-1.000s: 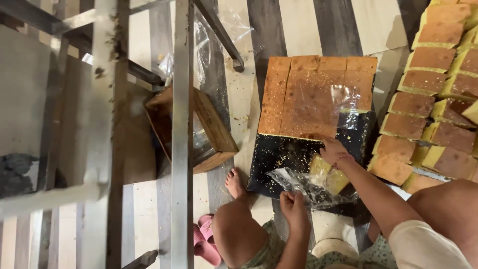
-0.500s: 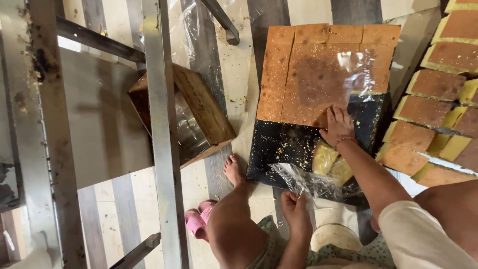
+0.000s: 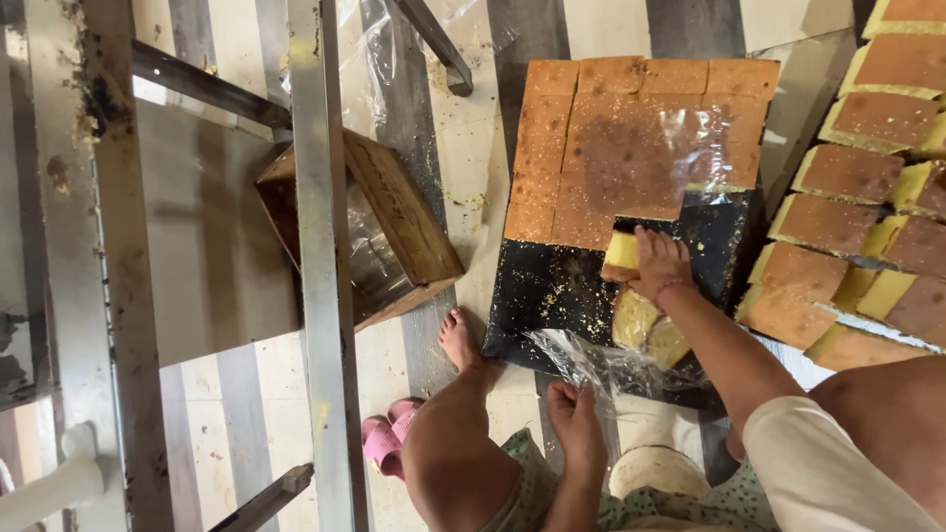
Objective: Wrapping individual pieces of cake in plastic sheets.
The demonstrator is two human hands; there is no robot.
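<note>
Black baking tray (image 3: 552,305) on striped floor (image 3: 473,148); brown-topped sponge cake slab (image 3: 631,128) on tray's 12 o'clock half. Open wooden box (image 3: 394,232) at tray's 9 o'clock. Cut cake blocks (image 3: 867,236) stacked at 3 o'clock. Clear plastic bag (image 3: 601,360) at 6 o'clock edge.

cake piece (image 3: 621,254): yellow sponge block, brown crust on top, lifted at the near edge of the cake slab (image 3: 631,138), at about 6 o'clock from slab centre. slab: brown-topped sheet cut into squares, fills the far half of the black tray (image 3: 537,305); a clear film patch lies on its right part. near half of tray is bare, with crumbs. plastic bag (image 3: 601,360): clear, crinkled, mouth open, lying at the tray's near edge, about 5 o'clock from the lifted piece. two yellow pieces (image 3: 650,330) sit in it, side by side, touching.
</note>
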